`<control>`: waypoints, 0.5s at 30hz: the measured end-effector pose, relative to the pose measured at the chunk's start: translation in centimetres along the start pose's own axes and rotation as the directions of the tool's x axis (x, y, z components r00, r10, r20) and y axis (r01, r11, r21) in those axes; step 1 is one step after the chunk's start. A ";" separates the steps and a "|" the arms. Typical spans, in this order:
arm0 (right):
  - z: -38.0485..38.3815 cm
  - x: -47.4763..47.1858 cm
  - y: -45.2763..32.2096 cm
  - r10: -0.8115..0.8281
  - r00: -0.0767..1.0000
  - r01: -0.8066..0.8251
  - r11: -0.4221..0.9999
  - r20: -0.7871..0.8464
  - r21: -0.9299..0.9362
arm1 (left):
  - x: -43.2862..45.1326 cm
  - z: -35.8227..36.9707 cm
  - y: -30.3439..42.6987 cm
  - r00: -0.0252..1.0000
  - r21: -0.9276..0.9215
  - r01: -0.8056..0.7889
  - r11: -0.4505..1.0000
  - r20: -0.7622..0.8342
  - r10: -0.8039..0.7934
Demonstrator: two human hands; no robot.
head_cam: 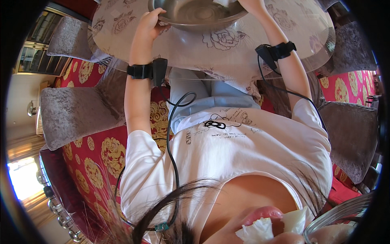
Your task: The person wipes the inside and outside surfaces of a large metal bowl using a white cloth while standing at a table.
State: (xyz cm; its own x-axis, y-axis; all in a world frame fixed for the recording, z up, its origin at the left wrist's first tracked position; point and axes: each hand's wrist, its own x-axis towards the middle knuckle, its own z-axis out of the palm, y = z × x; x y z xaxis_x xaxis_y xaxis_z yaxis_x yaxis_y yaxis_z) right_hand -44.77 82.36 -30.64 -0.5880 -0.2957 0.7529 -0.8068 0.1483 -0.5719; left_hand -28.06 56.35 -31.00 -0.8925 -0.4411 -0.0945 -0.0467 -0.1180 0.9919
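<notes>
A wide stainless steel basin [201, 22] stands at the top of the view, cut off by the picture's edge, over a round table [179, 45] with a rose-patterned cover. My left hand [155, 21] grips the basin's left rim, thumb over the edge and fingers beneath it. At the right rim, my right hand [253, 5] is partly out of frame, its fingers at a white cloth or tissue [225, 2] inside the basin. The rest of that hand is hidden. Dark straps with black modules and cables are on both forearms.
Grey velvet chairs stand left [82, 113] and right [349, 131] of me. A transparent sheet with an overhanging edge covers the table. Black cable [172, 134] loops beside my left arm. Red and gold patterned carpet [112, 155] lies below.
</notes>
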 end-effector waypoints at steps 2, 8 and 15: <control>-0.5 0.3 0.5 -0.056 0.996 0.049 0.993 -0.062 -0.109 | 0.7 0.7 -0.4 0.999 -0.055 0.025 0.998 -0.041 -0.027; 0.9 0.5 0.1 0.012 0.982 0.003 0.997 -0.187 0.075 | 2.0 -2.2 -1.3 0.963 -0.177 0.145 0.974 -0.201 -0.180; -0.2 -1.0 -0.7 0.278 0.946 -0.167 0.856 -0.164 0.489 | -1.9 1.2 0.0 0.952 -0.038 -0.194 0.980 -0.249 0.179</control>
State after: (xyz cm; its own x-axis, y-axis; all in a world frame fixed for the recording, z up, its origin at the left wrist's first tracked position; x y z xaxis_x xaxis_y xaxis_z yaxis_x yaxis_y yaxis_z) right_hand -43.62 82.78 -30.87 -0.7905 -0.0836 0.6068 -0.5643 -0.2857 -0.7745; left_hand -26.87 58.28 -30.66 -0.7461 -0.6625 0.0665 0.1446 -0.0638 0.9874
